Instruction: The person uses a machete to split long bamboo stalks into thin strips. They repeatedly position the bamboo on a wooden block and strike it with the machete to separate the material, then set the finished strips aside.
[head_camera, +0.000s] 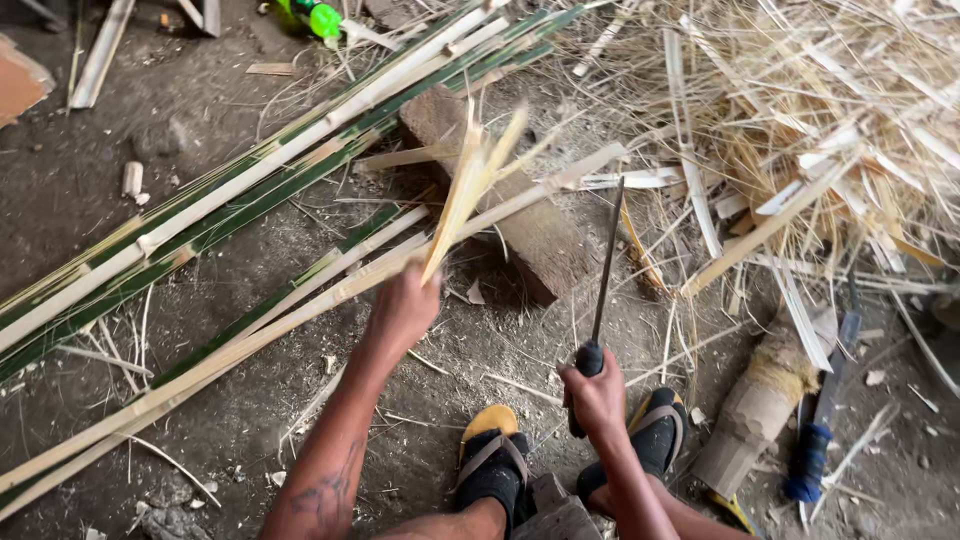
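The left hand (403, 312) is closed around the lower end of a bundle of pale bamboo splints (470, 190), which fan upward and apart above the fist and look blurred at their tips. The right hand (596, 398) is clenched on the dark handle of a long knife (604, 268), whose thin blade stands nearly upright, its tip reaching above the wooden block (530, 235). That block, a brown rectangular slab lying slantwise on the ground, serves as the landmark: the splint bundle crosses just over its upper left part, and the blade rises just to its right. To the left of the block, long split bamboo strips (240, 190), green on one face and pale on the other, run diagonally across the floor, and one pale strip passes over the block. To the right of the block lies a large heap of pale shavings and thin slivers (820, 130). Below the block are the person's two feet in dark socks and yellow-soled sandals (493, 455). Lower right of the block lie a cut bamboo stump (755, 410) and a second blade with a blue handle (812, 455). The surface is bare, dark packed earth (90, 170), strewn with chips and splinters; a green plastic object (322, 18) lies at the top edge, above and left of the block.
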